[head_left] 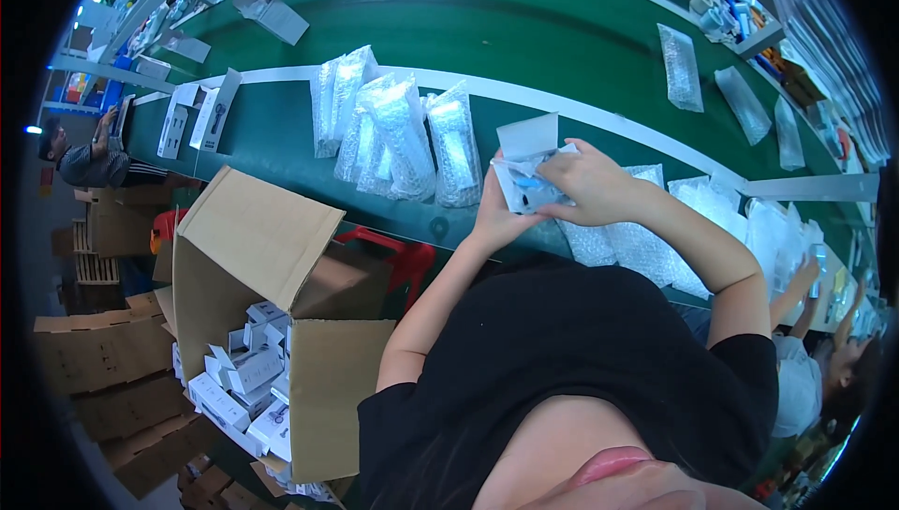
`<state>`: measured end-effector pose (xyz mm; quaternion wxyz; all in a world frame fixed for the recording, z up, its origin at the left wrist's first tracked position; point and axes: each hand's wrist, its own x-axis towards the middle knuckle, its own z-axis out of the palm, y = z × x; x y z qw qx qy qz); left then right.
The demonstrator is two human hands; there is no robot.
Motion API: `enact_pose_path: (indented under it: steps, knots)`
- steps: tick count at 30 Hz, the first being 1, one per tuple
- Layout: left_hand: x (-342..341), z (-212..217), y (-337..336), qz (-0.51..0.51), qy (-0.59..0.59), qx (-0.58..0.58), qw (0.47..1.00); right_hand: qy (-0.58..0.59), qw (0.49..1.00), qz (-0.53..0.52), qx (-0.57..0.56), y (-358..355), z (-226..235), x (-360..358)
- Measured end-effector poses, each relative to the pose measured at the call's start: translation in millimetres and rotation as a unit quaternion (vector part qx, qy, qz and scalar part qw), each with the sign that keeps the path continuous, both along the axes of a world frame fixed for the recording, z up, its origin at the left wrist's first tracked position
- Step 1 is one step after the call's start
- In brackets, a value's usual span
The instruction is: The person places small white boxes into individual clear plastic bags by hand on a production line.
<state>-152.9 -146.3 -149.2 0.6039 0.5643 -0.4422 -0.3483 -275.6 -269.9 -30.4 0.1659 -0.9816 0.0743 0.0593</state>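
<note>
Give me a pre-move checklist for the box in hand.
1. Left hand supporting the small white box: ok.
2. Right hand at the box's opening: ok.
3. Box closed: not ok, end flap stands up.
4. Contents fully seated: cannot tell, fingers cover them.
5. Bubble-wrap pouches on the bench to the left: ok.
6. Cardboard carton open: ok, white boxes inside.

I have a small white carton (511, 182) held above the near side of the surface (272, 131), open end facing up, its pale flap (527, 137) raised at the far side; the partly covered contents I can't identify.
</note>
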Motion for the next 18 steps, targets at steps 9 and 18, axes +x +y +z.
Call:
enact_pose_path:
  steps: [9,18]
  knots:
    - [1.5,12.4,-9.3,-0.019,-0.101,0.008,0.995,0.054,0.992,0.018,-0.114,5.5,16.3,21.4]
    - [16.0,28.6,-85.0,-0.001,-0.102,-0.021,0.995,-0.243,0.958,-0.138,0.067,-69.0,15.8,-15.9]
